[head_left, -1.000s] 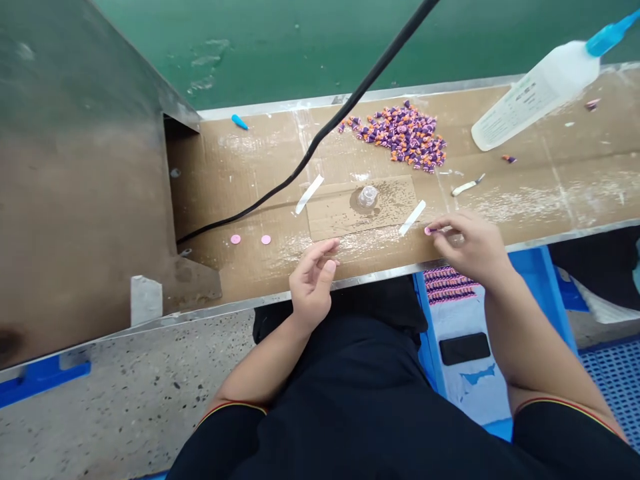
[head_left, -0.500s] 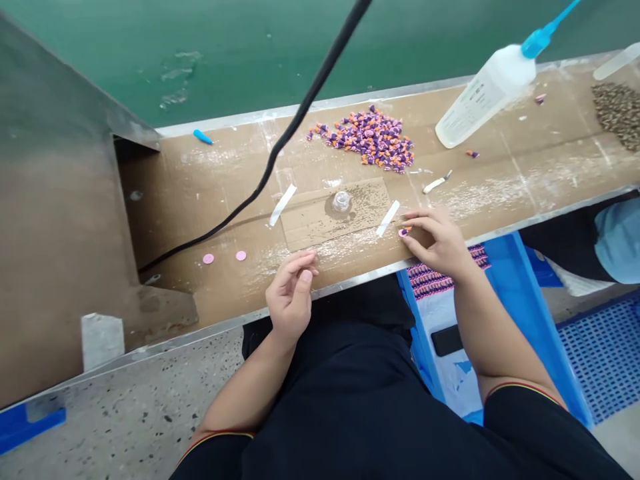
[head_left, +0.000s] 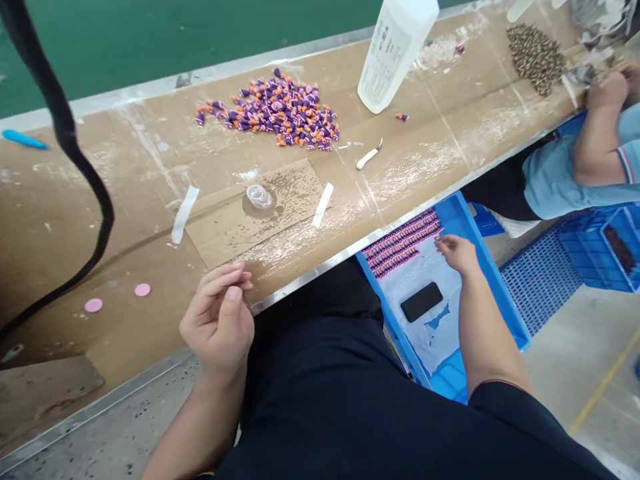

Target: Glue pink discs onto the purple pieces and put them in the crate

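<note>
Over the blue tray (head_left: 493,300), my right hand (head_left: 457,255) has its fingertips pinched at the end of the rows of small purple, orange and pink pieces (head_left: 400,243). Whatever sits in that pinch is too small to make out. My left hand (head_left: 217,320) is above the bench's front edge, fingers loosely curled and nothing visible in it. Beyond it, a small clear round cup (head_left: 259,197) stands on a wet-spotted cardboard sheet (head_left: 295,175) between two white tape strips. Two pink discs (head_left: 143,290) lie to the left.
A heap of purple-and-orange pieces (head_left: 285,110) lies at the back, beside a white bottle (head_left: 395,57). A white-handled small tool (head_left: 369,157) rests nearby. A black cable (head_left: 75,147) hangs at left. A phone (head_left: 421,301) lies in the tray. Another person's hands (head_left: 607,90) work at far right.
My right hand has gone from the bench to the tray; it was pinching a small purple-and-orange piece with a pink disc. The view has swung right. My left hand keeps its loose curl.
</note>
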Tool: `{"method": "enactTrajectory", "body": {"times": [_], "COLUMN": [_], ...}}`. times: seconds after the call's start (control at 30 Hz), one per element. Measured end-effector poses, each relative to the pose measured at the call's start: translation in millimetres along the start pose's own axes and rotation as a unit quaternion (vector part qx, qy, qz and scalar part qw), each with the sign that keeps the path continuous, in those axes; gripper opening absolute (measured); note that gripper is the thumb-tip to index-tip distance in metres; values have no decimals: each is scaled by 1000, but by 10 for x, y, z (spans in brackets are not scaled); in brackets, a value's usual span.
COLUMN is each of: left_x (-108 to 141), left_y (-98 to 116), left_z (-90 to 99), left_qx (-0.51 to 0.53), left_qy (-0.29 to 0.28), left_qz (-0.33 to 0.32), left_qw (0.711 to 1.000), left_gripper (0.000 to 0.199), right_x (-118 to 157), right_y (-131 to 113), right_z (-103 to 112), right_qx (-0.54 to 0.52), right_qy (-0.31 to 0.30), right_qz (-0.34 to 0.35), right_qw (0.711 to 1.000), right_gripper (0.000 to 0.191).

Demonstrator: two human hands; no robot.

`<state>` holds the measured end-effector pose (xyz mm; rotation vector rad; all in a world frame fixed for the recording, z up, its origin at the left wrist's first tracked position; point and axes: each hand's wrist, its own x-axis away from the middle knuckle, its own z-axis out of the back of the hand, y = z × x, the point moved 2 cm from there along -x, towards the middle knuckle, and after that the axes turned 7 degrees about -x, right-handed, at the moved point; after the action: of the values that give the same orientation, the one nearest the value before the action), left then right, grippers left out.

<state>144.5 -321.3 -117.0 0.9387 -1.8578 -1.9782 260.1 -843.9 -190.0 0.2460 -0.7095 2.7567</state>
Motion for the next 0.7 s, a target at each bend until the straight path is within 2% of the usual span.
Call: {"method": "enactTrajectory", "body": {"times": [0.13,0.23,0.43,0.7], "left_x": [-11,-8,4,9], "left_y": [-5,-7,8,29], "left_z": [-7,-9,-37,-30], "left_qx": [-10,-10,-12,-33], "left_qy": [-2,-5,-3,-11], "left_qz": [-15,-14,-24,-24], "left_qw": [1000,1000,1000,999], "left_gripper": [10,10,7,6], "right_x": [-44,-97,-186,-149], "right_y": [108,120,132,95], "right_z": [-318,-423,-474,-476], "right_qx": [82,140,200,184], "right_qy": [-73,-102,-140,-145], "right_qz": [-23,-34,-33,-35], "right_qw": [994,984,969,972], "right_gripper": [22,24,25,31]}}
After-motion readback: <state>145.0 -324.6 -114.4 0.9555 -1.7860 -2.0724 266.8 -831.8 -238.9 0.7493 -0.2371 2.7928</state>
